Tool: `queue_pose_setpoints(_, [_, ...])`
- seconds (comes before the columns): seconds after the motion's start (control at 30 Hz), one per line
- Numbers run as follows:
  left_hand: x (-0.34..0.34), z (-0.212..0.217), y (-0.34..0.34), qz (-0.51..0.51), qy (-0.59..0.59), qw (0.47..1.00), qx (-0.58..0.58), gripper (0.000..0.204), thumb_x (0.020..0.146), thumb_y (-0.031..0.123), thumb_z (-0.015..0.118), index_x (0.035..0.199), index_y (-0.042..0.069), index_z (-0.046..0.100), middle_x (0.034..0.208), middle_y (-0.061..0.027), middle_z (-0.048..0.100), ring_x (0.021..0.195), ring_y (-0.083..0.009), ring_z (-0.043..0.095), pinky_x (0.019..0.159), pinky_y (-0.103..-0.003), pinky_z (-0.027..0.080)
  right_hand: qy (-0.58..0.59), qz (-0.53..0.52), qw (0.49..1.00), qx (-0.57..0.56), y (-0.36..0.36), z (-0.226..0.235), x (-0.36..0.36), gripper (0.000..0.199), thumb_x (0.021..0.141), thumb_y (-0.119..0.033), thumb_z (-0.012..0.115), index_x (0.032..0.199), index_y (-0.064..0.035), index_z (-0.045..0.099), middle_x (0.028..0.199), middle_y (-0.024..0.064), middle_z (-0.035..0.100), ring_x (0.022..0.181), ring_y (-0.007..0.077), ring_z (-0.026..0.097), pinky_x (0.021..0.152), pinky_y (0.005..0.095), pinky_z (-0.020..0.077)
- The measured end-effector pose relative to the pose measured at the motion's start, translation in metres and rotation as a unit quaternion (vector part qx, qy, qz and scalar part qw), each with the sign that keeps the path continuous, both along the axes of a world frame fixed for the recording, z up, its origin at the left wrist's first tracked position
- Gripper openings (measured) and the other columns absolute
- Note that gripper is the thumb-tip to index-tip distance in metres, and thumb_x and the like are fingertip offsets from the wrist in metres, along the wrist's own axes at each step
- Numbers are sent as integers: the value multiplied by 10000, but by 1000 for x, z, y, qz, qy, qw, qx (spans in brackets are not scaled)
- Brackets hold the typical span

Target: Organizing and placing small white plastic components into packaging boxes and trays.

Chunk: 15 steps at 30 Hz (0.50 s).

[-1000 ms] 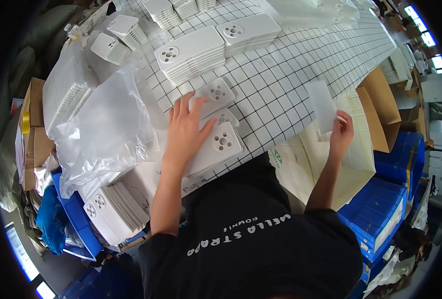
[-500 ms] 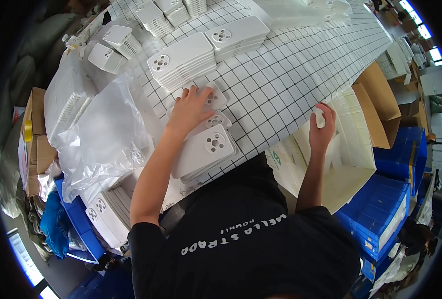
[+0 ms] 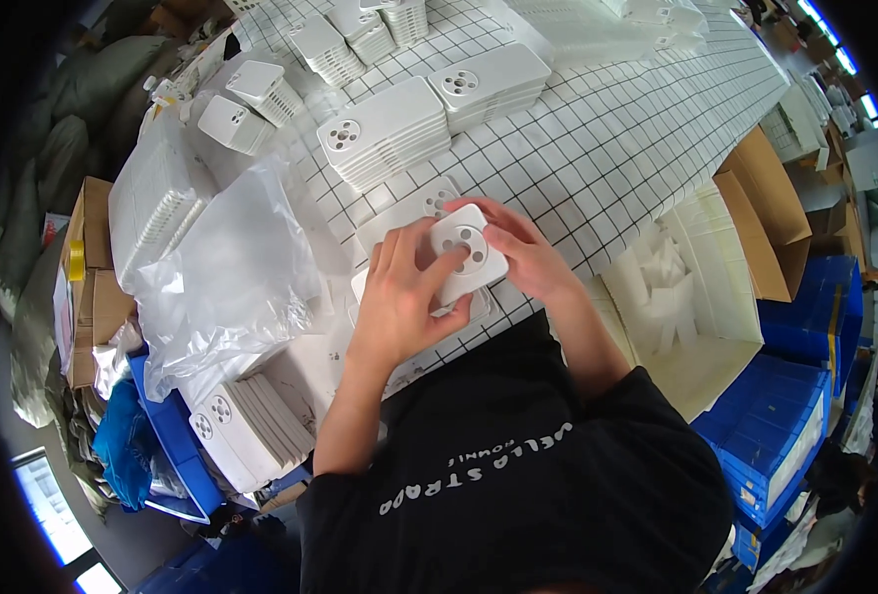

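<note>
A smooth, rigid white panel (image 3: 490, 265) with rounded corners and a raised disc pierced by round holes is held in both hands, over the near edge of the surface (image 3: 597, 129). The left hand (image 3: 396, 287) has its grip around the panel's left part, a finger on the disc and the thumb low along the near side; the right hand (image 3: 523, 247) has a narrow grip on the right edge. Just beyond, a similar flat panel (image 3: 409, 206) lies partly behind the fingers.

The surface wears a white, black-gridded covering, slightly wrinkled. Farther back, a layered stack of panels (image 3: 385, 119) shows square, slotted sides. To the left, a crinkled, glossy clear plastic bag (image 3: 226, 267) crowds the left forearm. Open room stretches right of the hands across the bare grid, up to the surface's slanting edge; below that edge, a cream bin (image 3: 721, 351) opens upward, thin translucent white pieces (image 3: 672, 302) heaped loosely inside, near the right forearm
</note>
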<state>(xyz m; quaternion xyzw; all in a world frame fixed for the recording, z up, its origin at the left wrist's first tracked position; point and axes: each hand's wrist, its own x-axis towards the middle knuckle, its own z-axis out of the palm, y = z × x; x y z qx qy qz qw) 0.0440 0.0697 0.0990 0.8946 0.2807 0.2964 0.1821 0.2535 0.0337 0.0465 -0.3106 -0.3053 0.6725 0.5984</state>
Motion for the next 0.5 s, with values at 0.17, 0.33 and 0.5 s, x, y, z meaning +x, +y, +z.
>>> queue_pose_setpoints(0.17, [-7, 1, -29, -8, -29, 999, 16, 658, 567, 142, 854, 1186, 82, 638, 1353, -157, 599, 1098, -370, 615, 903, -450, 507, -21, 69, 996, 55, -10, -17, 14, 345, 872, -126, 791, 1179, -6, 686, 1265, 130, 643, 1157, 210, 626, 957, 357, 526])
queue_pose_setpoints(0.33, [-1, 5, -41, -46, -41, 998, 11, 743, 553, 153, 873, 1238, 86, 593, 1359, -147, 617, 1071, -360, 630, 893, -446, 499, 20, 57, 994, 86, -39, -24, 29, 269, 794, -90, 849, 1014, 6, 729, 1249, 134, 648, 1122, 222, 640, 947, 347, 525])
queue_pose_setpoints(0.5, [1, 6, -33, -47, -34, 998, 16, 756, 585, 165, 866, 1280, 88, 577, 1371, -145, 604, 1120, -358, 608, 945, -449, 477, -301, -236, 921, -71, -99, -31, 108, 201, 778, 125, 741, 947, 19, 719, 1215, 120, 644, 1084, 211, 648, 921, 337, 529])
